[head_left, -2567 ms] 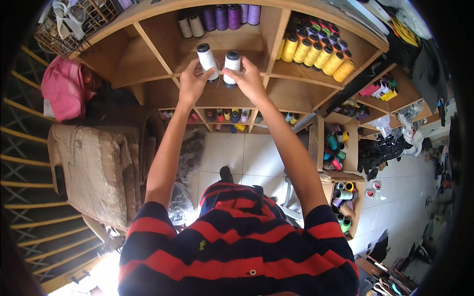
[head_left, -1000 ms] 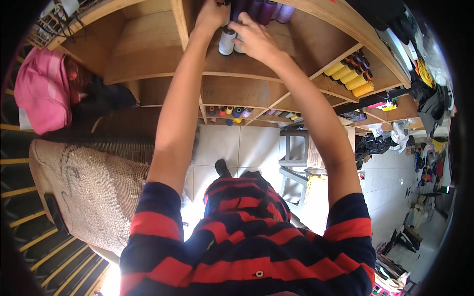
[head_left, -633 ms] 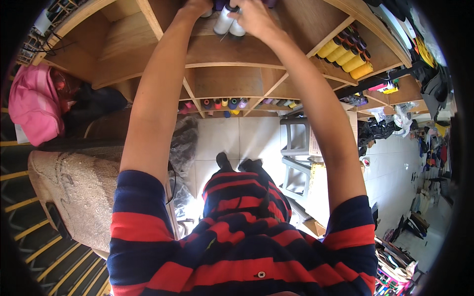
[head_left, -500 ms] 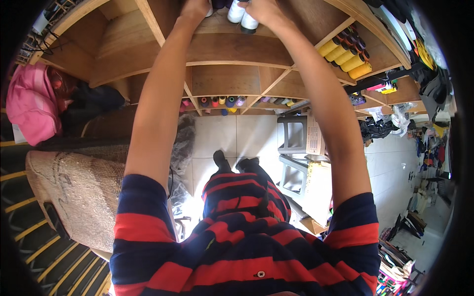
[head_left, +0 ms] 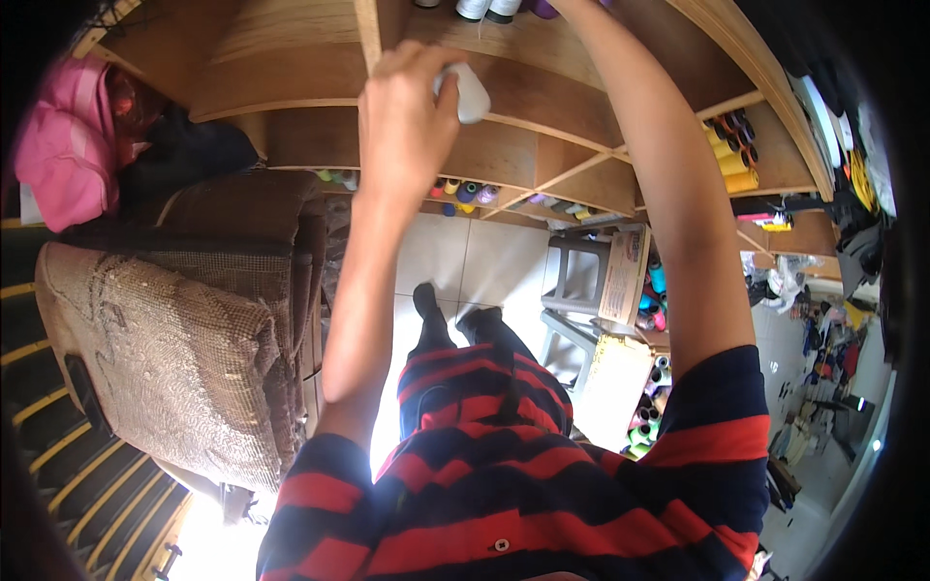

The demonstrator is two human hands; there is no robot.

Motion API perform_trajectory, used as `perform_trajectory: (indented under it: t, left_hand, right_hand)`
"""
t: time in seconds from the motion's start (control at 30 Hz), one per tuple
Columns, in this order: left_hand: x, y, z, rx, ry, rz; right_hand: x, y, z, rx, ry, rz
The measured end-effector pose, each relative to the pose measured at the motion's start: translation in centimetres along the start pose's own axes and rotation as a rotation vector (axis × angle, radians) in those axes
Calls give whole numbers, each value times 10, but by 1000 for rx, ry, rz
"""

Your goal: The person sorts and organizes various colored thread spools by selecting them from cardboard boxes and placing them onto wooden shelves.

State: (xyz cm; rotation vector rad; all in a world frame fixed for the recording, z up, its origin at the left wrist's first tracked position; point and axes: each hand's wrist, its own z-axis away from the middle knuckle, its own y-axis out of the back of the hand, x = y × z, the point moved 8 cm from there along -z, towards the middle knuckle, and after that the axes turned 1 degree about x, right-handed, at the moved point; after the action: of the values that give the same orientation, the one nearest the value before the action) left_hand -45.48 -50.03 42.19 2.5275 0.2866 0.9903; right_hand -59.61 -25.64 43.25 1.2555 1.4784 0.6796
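My left hand (head_left: 405,116) is raised in front of the wooden shelf (head_left: 552,97), its fingers closed round a white thread spool (head_left: 472,95). The spool tilts, with one end pointing out to the right of the fingers. Behind it, at the top edge of the picture, white thread spools (head_left: 487,10) stand in the upper compartment, a loose thread hanging from one. Beside them is a purple spool (head_left: 544,8). My right forearm (head_left: 668,165) reaches up past the purple spool, and the hand itself is cut off by the top edge.
Yellow spools (head_left: 738,179) lie stacked in a compartment at the right. Lower shelves hold small coloured spools (head_left: 468,191). A grey stool (head_left: 570,271) and a cardboard box (head_left: 625,276) stand below at the right. At the left are a cloth-covered seat (head_left: 174,358) and a pink bag (head_left: 63,145).
My left hand has come down and toward me from the upper compartment, now with a white spool in it. My right hand has left the white spools and moved right, out of the picture.
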Motion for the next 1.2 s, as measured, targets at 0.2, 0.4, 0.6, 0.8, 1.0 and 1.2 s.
perform_trajectory:
  t: [0.2, 0.4, 0.6, 0.8, 1.0, 1.2]
  left_hand:
    - [7, 20, 27, -80, 113, 63]
    - [5, 25, 31, -101, 115, 81]
    - [1, 14, 37, -147, 159, 118]
    - [-1, 6, 31, -169, 111, 116]
    - [-2, -3, 28, -175, 114, 158]
    - [1, -2, 21, -162, 75, 164]
  right_hand:
    - [-3, -25, -17, 108, -9, -31]
    - [-13, -22, -14, 270, -15, -51]
    - [13, -20, -11, 482, -160, -280]
    - [-30, 6, 18, 382, -240, -66]
    - [-26, -19, 9, 315, 1, 131]
    - [-40, -5, 26, 419, 134, 99]
